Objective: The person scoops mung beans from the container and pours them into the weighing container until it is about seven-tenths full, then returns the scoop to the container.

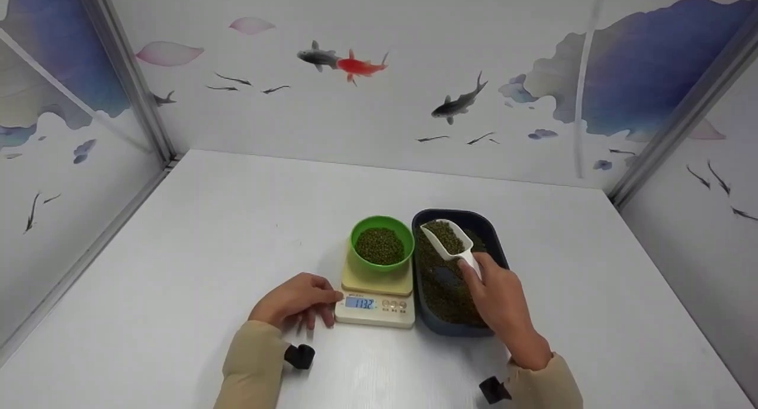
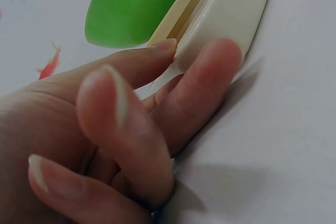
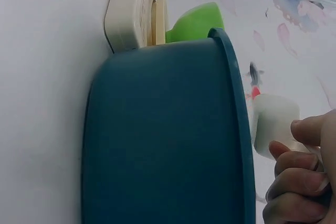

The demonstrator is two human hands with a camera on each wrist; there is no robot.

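My right hand [image 1: 503, 293] grips the handle of a white scoop [image 1: 468, 260] filled with small green beans that look like mung beans. The scoop is above a dark blue tub [image 1: 500, 243] holding more of these beans; in the right wrist view the tub's outer wall [image 3: 168, 135] hides its contents. To the left, a green bowl [image 1: 382, 269] with beans inside stands on a cream kitchen scale [image 1: 376, 319] with a lit display. Fingers of my left hand [image 1: 299, 299] touch the scale's left edge near the display, bent loosely without wrapping around it.
The tub stands close against the scale's right side on a white table [image 1: 237, 219]. White panels [image 1: 379, 113] printed with fish and leaves enclose the table at the back and both sides.
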